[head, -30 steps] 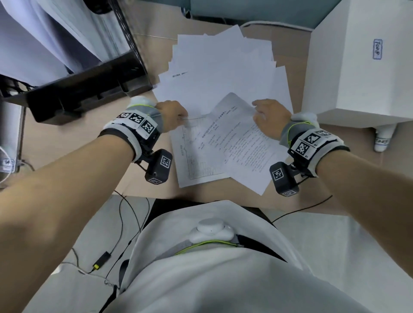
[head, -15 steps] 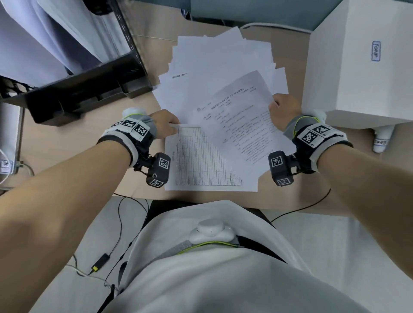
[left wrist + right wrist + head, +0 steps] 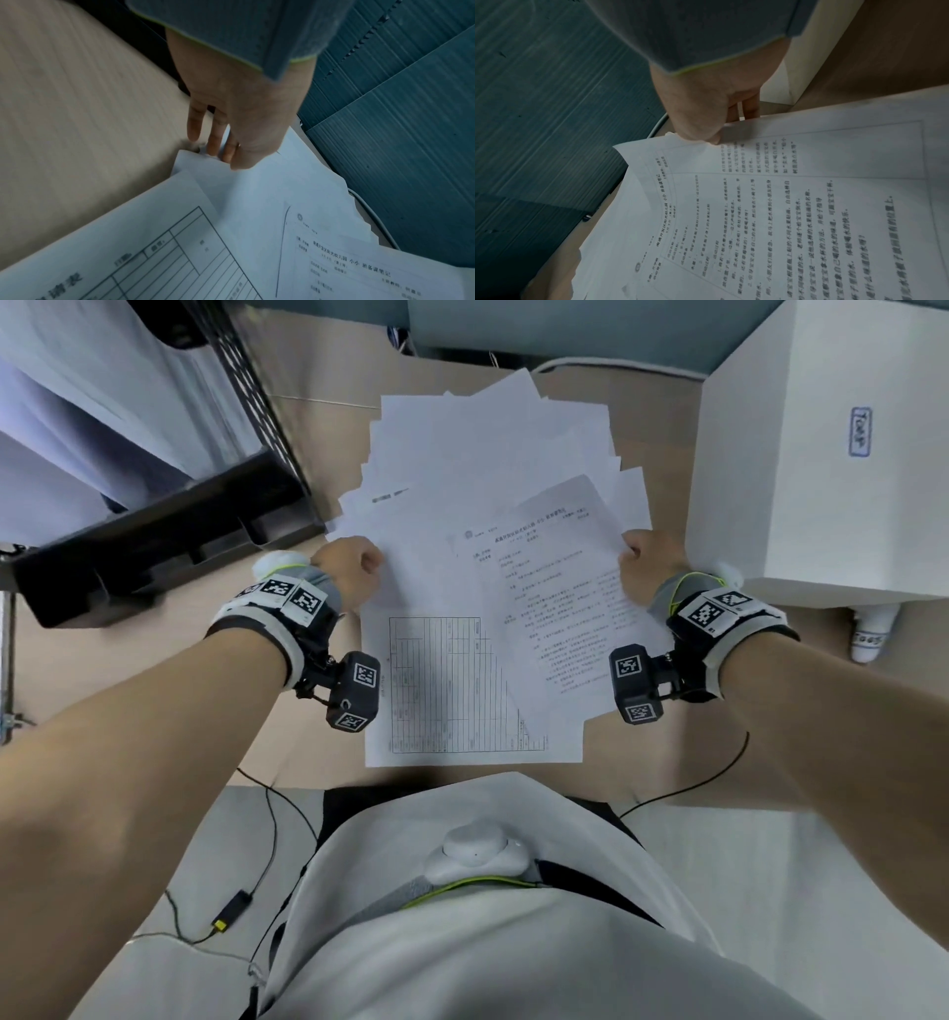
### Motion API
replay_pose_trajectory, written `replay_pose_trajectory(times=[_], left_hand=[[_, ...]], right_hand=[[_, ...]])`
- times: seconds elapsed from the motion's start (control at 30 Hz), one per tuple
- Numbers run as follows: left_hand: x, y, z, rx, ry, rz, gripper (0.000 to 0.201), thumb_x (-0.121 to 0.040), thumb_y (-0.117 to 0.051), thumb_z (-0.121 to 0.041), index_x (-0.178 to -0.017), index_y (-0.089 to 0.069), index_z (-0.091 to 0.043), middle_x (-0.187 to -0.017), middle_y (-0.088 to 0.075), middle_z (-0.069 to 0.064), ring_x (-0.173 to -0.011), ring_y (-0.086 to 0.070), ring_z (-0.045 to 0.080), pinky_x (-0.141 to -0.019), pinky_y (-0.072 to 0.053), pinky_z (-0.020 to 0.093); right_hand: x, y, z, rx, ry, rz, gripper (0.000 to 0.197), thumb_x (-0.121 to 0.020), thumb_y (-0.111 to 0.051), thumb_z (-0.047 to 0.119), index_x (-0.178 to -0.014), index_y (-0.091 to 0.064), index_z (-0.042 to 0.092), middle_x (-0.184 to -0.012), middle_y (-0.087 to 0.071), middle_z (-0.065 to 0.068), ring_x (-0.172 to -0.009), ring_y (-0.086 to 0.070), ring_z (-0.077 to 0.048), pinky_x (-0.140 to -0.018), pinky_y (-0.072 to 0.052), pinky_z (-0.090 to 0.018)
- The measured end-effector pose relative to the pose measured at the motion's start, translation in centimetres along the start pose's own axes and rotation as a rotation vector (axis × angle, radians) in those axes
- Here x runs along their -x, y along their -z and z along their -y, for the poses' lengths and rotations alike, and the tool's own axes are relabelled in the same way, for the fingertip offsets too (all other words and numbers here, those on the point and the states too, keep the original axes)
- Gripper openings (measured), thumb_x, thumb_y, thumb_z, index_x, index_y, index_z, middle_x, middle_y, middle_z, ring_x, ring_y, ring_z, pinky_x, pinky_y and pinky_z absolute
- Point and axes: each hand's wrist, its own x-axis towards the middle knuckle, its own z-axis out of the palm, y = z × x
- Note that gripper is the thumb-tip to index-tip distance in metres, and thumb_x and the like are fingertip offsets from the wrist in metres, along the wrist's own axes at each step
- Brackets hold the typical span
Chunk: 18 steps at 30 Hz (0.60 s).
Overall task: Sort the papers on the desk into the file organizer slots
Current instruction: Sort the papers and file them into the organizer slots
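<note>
A loose pile of white papers (image 3: 493, 449) is fanned out on the wooden desk (image 3: 128, 660). My right hand (image 3: 629, 554) pinches the right edge of a printed text sheet (image 3: 554, 608), thumb on top (image 3: 706, 136) and fingers underneath, so the sheet (image 3: 795, 203) is lifted and bowed. A form sheet with a table grid (image 3: 447, 690) lies flat at the desk's near edge. My left hand (image 3: 369, 567) grips the left edge of a blank sheet (image 3: 257, 192) in the pile, fingers (image 3: 216, 132) reaching under it. The black file organizer (image 3: 154, 546) stands at the left with papers (image 3: 77, 403) in its slots.
A large white box (image 3: 821, 454) stands on the desk close to my right hand, with a small white bottle (image 3: 873, 629) in front of it. A dark partition (image 3: 513, 325) runs behind the desk. Cables (image 3: 257, 865) hang below the near edge.
My right hand took hold of the text sheet and carried it up and to the right, uncovering the form sheet. My left hand shifted from the form sheet to the pile's left edge.
</note>
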Motion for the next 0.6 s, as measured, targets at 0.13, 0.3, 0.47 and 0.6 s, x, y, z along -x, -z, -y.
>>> replay_pose_trajectory(times=[0.13,0.3,0.47,0.6], left_hand=[[-0.9,-0.4,-0.3,-0.07,0.064,0.041,0.028,-0.083,-0.059,-0.004,-0.073,-0.043,-0.025,-0.088,-0.044,0.001,-0.08,-0.041,0.019,-0.057,-0.027,0.022],[-1.1,-1.1,1.1,-0.076,0.049,0.133,0.012,-0.079,-0.067,-0.017,-0.074,-0.056,-0.018,-0.072,-0.049,0.003,-0.067,-0.045,0.019,-0.055,-0.034,0.023],[-0.7,-1.0,0.8,-0.06,0.025,0.025,0.017,-0.088,-0.062,-0.013,-0.103,-0.069,-0.011,-0.1,-0.066,0.006,-0.097,-0.062,0.027,-0.081,-0.047,0.03],[0.1,-0.9,-1.5,-0.145,-0.079,0.091,0.026,-0.09,-0.053,-0.007,-0.107,-0.071,-0.013,-0.113,-0.067,0.007,-0.106,-0.061,0.029,-0.091,-0.048,0.035]], right_hand=[[-0.7,-0.2,-0.4,0.085,-0.067,0.13,0.039,-0.087,-0.036,-0.009,-0.062,-0.032,0.021,-0.064,-0.03,0.0,-0.062,-0.03,-0.019,-0.052,-0.017,-0.028],[-0.1,-0.7,-0.7,0.189,-0.059,0.178,0.034,-0.093,-0.039,-0.002,-0.073,-0.058,0.017,-0.076,-0.056,-0.008,-0.081,-0.051,-0.029,-0.06,-0.038,-0.027],[0.0,-0.5,-1.0,0.213,-0.055,0.129,0.037,-0.091,-0.038,-0.004,-0.06,-0.038,0.017,-0.061,-0.037,-0.002,-0.064,-0.04,-0.022,-0.057,-0.029,-0.026],[0.4,-0.1,-0.5,0.22,0.003,0.078,0.029,-0.092,-0.036,-0.001,-0.072,-0.051,0.013,-0.065,-0.046,-0.004,-0.073,-0.046,-0.024,-0.054,-0.029,-0.026]])
